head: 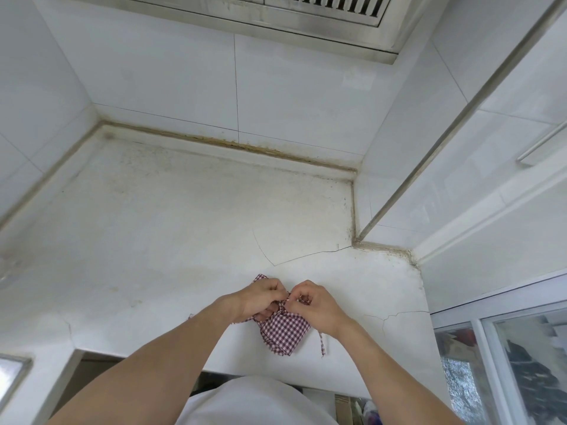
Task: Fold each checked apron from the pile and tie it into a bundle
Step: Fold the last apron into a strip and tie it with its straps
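A folded red-and-white checked apron [283,331] lies in a small bundle on the white counter [171,240], near its front edge. My left hand [260,297] and my right hand [313,302] meet over the top of the bundle, fingers curled, each pinching the apron's thin checked strap where the straps cross. One loose strap end [322,343] trails down to the right of the bundle. A corner of the cloth [260,277] sticks out beyond my left hand. No pile of other aprons is in view.
Tiled white walls close the counter at the back and left. A wall block and a sliding window frame [460,332] stand at the right. A range hood [306,13] hangs overhead. A sink corner [12,375] shows at the lower left.
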{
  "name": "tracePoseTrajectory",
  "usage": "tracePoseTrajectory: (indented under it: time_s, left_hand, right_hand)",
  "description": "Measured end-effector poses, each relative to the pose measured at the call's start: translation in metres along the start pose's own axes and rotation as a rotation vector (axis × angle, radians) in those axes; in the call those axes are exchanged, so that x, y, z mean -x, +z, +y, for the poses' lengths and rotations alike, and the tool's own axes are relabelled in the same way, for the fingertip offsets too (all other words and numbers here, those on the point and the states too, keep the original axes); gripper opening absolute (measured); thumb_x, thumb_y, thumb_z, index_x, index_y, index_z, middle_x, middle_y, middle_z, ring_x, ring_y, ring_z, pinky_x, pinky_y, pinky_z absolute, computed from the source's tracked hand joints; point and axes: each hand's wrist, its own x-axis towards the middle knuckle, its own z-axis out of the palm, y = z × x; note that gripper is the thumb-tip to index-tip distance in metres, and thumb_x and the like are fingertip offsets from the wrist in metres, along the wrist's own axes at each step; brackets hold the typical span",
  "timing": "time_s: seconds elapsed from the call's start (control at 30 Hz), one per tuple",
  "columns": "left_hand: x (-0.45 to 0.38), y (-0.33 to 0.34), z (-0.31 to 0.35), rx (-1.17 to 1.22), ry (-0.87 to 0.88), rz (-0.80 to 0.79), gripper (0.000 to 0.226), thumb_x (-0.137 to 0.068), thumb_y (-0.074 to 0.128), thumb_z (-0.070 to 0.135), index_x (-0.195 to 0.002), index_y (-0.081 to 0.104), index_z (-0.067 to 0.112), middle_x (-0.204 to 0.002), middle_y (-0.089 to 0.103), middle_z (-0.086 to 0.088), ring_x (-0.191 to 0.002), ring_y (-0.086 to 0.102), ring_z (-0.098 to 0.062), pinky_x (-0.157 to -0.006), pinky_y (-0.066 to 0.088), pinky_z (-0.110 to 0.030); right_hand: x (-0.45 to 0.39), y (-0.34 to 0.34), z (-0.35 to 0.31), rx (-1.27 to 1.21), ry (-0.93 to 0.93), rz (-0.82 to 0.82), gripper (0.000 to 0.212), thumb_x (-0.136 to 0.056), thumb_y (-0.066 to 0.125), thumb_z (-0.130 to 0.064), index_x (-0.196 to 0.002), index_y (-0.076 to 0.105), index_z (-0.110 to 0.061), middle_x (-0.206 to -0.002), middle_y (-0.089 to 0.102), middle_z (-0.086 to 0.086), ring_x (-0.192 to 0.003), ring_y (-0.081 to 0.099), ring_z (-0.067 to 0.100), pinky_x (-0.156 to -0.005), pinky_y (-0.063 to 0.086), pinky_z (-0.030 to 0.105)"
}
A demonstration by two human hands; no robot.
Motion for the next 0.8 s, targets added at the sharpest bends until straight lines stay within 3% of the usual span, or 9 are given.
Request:
tracePoseTrajectory:
  time_s: [0.07,0.13,0.23,0.37,0.53,0.67,0.73,0.8]
  left_hand:
    - [-0.001,-0.001,-0.001,-0.007,0.022,0.014,0.011,-0.101,0.053,0.017,-0.091,0.051,0.015,-0.056,0.038,0.004,-0.049,0.029,-0.01,-0.046,0.023,-0.024]
    - [0.0,-0.001,-0.002,-0.01,0.033,0.019,0.007,-0.102,0.052,0.015,-0.095,0.05,0.015,-0.056,0.039,0.003,-0.049,0.029,-0.011,-0.045,0.024,-0.023]
    - [0.001,0.0,0.001,-0.06,0.039,0.029,0.021,-0.103,0.046,0.011,-0.083,0.047,0.016,-0.055,0.04,0.004,-0.048,0.029,-0.01,-0.046,0.026,-0.021]
    - [0.002,0.001,0.0,-0.134,0.054,-0.006,0.038,-0.104,0.044,0.012,-0.066,0.041,0.018,-0.055,0.037,0.002,-0.049,0.026,-0.011,-0.052,0.023,-0.025]
    - [0.005,0.008,0.004,-0.137,0.037,-0.025,0.052,-0.103,0.041,0.05,-0.074,0.064,0.014,-0.053,0.038,0.002,-0.051,0.028,-0.012,-0.052,0.026,-0.025]
    - [0.004,0.013,0.001,-0.289,0.109,0.065,0.041,-0.103,0.048,0.034,-0.068,0.061,0.017,-0.048,0.046,0.011,-0.047,0.04,-0.004,-0.059,0.035,-0.023]
    - [0.001,0.013,-0.004,-0.173,0.122,0.105,0.039,-0.104,0.047,0.028,-0.07,0.06,0.014,-0.048,0.045,0.008,-0.044,0.039,-0.004,-0.056,0.035,-0.022]
    - [0.0,0.014,-0.007,-0.097,0.143,0.169,0.039,-0.105,0.046,0.024,-0.068,0.053,0.014,-0.051,0.045,0.005,-0.042,0.039,-0.004,-0.051,0.035,-0.018]
  right_hand:
    - [0.001,-0.002,-0.004,-0.133,0.059,-0.024,0.009,-0.085,0.074,-0.018,-0.077,0.07,-0.02,-0.095,0.063,0.0,-0.085,0.06,0.011,-0.081,0.047,0.026]
    - [0.003,-0.004,-0.005,-0.306,0.094,-0.068,0.013,-0.089,0.07,-0.014,-0.076,0.067,-0.017,-0.076,0.056,-0.002,-0.069,0.05,0.009,-0.066,0.04,0.022]
    - [0.002,-0.005,-0.002,-0.482,0.101,-0.082,0.013,-0.094,0.066,-0.016,-0.081,0.064,-0.016,-0.066,0.044,-0.003,-0.061,0.036,0.01,-0.058,0.027,0.024]
    - [0.0,0.002,-0.005,-0.651,0.149,0.014,0.007,-0.093,0.064,-0.017,-0.091,0.063,-0.011,-0.065,0.045,-0.003,-0.051,0.032,0.008,-0.051,0.027,0.02]
    - [-0.003,0.017,-0.02,-0.67,0.282,0.155,0.012,-0.095,0.065,-0.018,-0.098,0.064,-0.007,-0.047,0.055,-0.007,-0.033,0.037,0.004,-0.034,0.029,0.017]
    - [-0.008,0.015,-0.013,-0.672,0.286,0.162,0.015,-0.098,0.062,-0.017,-0.111,0.069,-0.014,-0.051,0.051,-0.008,-0.039,0.03,0.006,-0.038,0.027,0.02]
    - [-0.008,0.009,-0.011,-0.563,0.273,0.114,0.01,-0.092,0.061,-0.001,-0.098,0.064,-0.008,-0.052,0.045,-0.004,-0.041,0.029,0.007,-0.039,0.024,0.02]
    - [-0.006,0.006,-0.009,-0.442,0.225,0.074,0.021,-0.082,0.055,0.012,-0.078,0.057,-0.009,-0.055,0.046,0.0,-0.045,0.032,0.009,-0.04,0.026,0.018]
